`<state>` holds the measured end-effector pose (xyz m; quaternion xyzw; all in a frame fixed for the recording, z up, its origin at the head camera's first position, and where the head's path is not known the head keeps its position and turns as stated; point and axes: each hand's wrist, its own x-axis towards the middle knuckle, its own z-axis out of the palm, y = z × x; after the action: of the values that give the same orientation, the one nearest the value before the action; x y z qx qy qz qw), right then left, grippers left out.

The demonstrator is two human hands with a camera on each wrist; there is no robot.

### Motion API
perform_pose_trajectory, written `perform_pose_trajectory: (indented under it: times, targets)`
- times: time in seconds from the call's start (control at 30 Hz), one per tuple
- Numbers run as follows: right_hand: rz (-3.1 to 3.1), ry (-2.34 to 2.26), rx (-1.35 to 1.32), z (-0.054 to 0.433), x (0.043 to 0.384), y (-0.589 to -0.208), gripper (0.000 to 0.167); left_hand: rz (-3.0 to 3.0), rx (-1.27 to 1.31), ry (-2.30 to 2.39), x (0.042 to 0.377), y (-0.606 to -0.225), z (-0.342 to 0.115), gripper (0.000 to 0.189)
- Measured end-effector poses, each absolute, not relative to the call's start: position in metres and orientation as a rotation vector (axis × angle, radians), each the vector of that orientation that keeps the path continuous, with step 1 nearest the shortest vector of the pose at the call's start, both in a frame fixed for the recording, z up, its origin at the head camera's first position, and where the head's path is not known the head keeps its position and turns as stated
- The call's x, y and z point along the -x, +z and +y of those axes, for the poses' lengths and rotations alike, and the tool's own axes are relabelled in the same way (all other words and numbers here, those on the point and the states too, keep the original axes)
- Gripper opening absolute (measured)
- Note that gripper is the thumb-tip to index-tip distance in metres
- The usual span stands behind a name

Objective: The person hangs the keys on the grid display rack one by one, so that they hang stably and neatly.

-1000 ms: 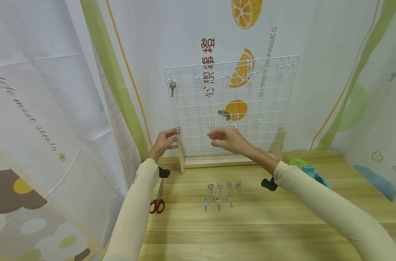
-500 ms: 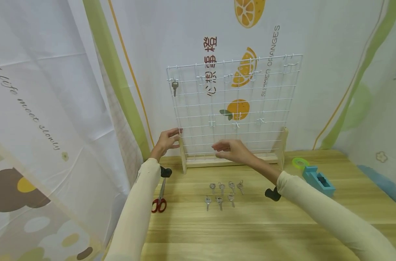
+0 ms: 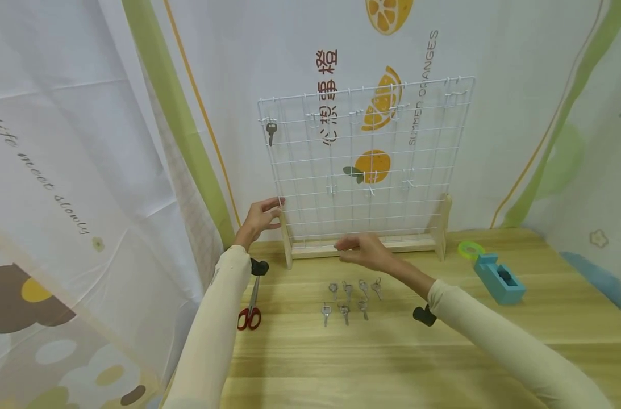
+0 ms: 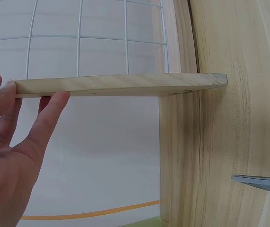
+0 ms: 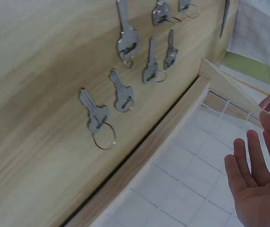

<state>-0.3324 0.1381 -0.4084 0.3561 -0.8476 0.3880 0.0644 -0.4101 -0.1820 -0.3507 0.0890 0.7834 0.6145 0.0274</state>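
A white wire grid rack (image 3: 315, 252) stands upright on wooden feet at the back of the table. My left hand (image 3: 261, 217) grips its left side, thumb and fingers around the wooden upright (image 4: 121, 82) and wire edge in the left wrist view. One key (image 3: 271, 132) hangs from a hook at the grid's upper left; other white hooks hold nothing. Several silver keys (image 3: 326, 311) with rings lie in two rows on the table. Just behind them, in front of the rack's base, hovers my right hand (image 3: 367, 251), fingers loosely bent, holding nothing; the right wrist view shows its palm (image 5: 260, 198).
Red-handled scissors (image 3: 249, 317) lie on the table left of the keys. To the right are a blue tape dispenser (image 3: 500, 281) and a green tape roll (image 3: 471, 250). A printed curtain (image 3: 213, 62) hangs behind the rack.
My right hand has come down from in front of the grid's lower hooks toward the keys. My left hand keeps its hold on the rack's left side.
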Motion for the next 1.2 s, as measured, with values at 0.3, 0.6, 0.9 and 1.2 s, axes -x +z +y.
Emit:
perform_pose_trajectory:
  times: [0.3, 0.6, 0.9, 1.2]
  targets:
    - [-2.634, 1.067, -1.088, 0.135, 0.336, -0.439, 0.029, 2.414, -0.287, 1.909, 0.411, -0.351, -0.182, 0.042]
    - [-2.707, 0.98, -1.174, 0.125, 0.336, -0.469, 0.024, 2.336, -0.248, 1.925, 0.395, -0.333, -0.178, 0.044]
    - [-2.918, 0.886, -1.068, 0.112, 0.333, -0.476, 0.024, 2.366, -0.258, 1.918, 0.401, -0.339, -0.18, 0.043]
    - [-2.884, 0.795, -1.105, 0.109, 0.33, -0.479, 0.015, 2.409, -0.285, 1.913, 0.405, -0.348, -0.18, 0.043]
